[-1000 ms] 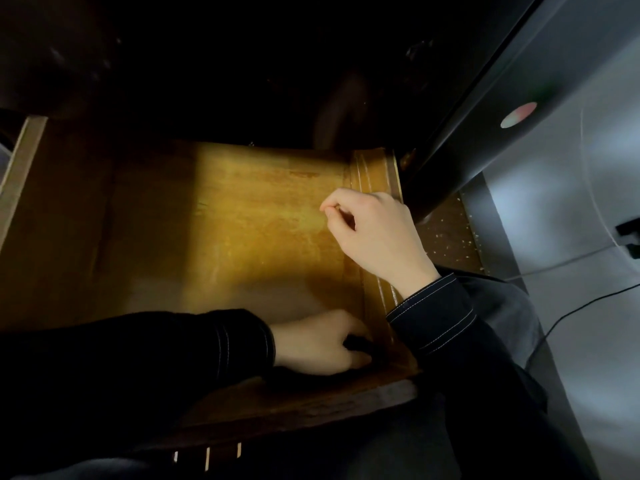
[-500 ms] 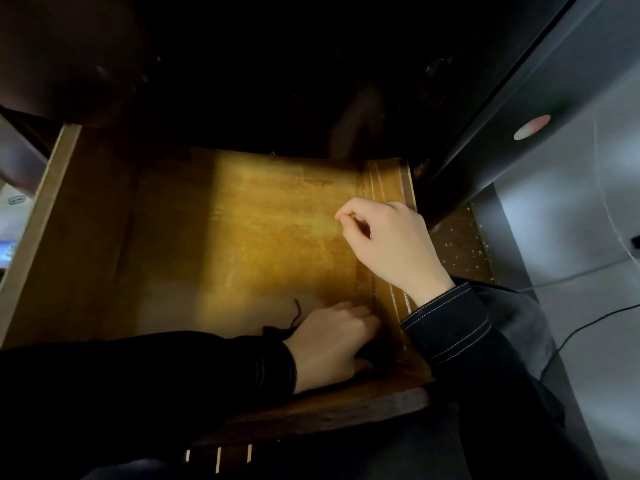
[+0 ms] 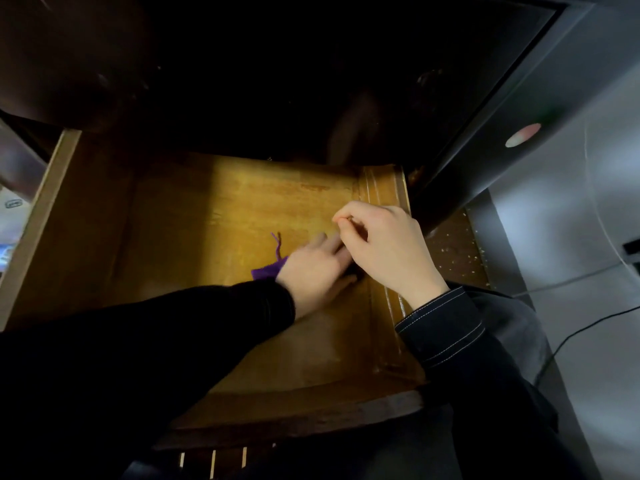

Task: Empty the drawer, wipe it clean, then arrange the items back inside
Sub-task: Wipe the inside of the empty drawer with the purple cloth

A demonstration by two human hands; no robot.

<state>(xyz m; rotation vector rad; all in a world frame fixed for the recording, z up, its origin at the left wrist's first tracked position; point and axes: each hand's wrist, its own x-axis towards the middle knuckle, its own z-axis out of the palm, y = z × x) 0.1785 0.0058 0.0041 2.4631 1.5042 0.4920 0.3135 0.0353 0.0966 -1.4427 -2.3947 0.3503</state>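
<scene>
left hand (image 3: 317, 271) moved deeper | purple cloth (image 3: 266, 270) seemingly pressed beneath fingers (image 3: 327, 242)

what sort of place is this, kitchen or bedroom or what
Probably a room at home or an office, though little shows. A wooden drawer is pulled out of dark furniture, and a black cable trails across a pale surface at right.

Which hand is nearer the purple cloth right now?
Left. The left hand presses flat on the purple cloth, covering part of it; the right hand sits curled further right, by the side wall of the drawer.
</scene>
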